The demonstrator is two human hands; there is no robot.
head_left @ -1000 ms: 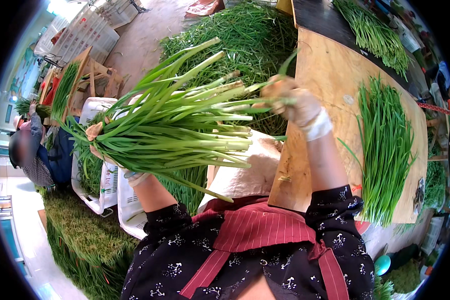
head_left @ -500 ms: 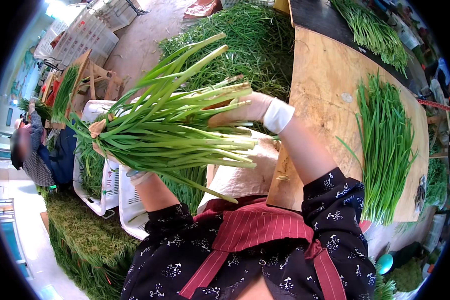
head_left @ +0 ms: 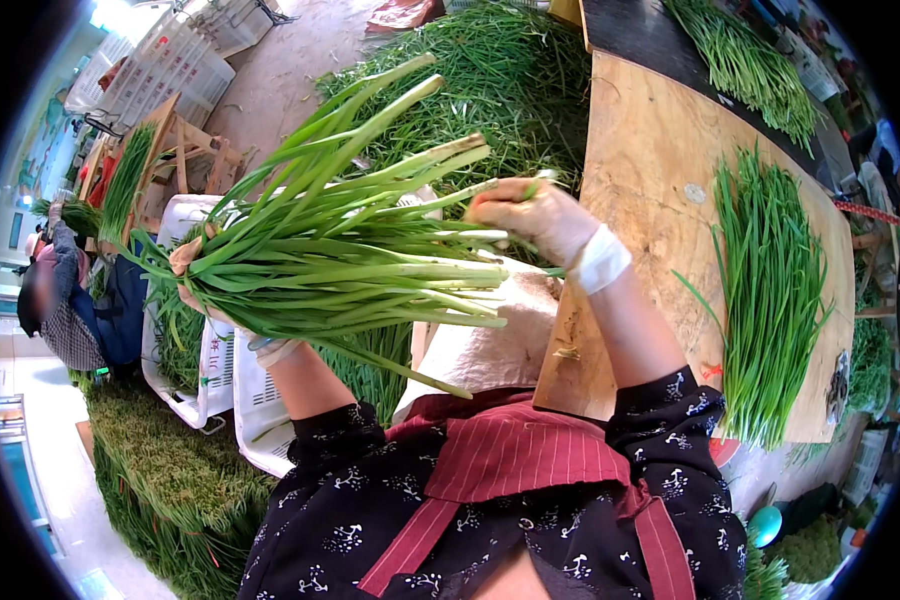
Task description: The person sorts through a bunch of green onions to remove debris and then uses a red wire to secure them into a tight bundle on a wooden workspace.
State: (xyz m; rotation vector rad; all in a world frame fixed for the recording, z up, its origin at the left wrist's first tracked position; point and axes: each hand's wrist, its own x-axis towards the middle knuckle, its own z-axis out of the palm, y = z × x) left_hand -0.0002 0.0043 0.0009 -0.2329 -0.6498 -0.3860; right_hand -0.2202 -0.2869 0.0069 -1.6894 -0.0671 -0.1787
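A big loose bunch of garlic chives (head_left: 350, 260) lies across the middle, pale thick stem ends to the right and leaf tips to the left. My left hand (head_left: 198, 302) grips it from below near the leafy end; a thumb shows on top and the other fingers are mostly hidden. My right hand (head_left: 545, 218), with a white band at the wrist, is closed in a pinch at the stem ends, on a chive stalk. A small bit of green pokes out above its fingers.
At right, a wooden board (head_left: 650, 200) carries a neat pile of chives (head_left: 770, 300). White crates (head_left: 215, 370) stand below my left arm. Beyond the bunch is a heap of loose greens (head_left: 500, 60). Another person (head_left: 70, 290) works at far left.
My right hand has drawn back to the right, out from among the stems, and its fingers have closed. The bunch in my left hand has shifted slightly left.
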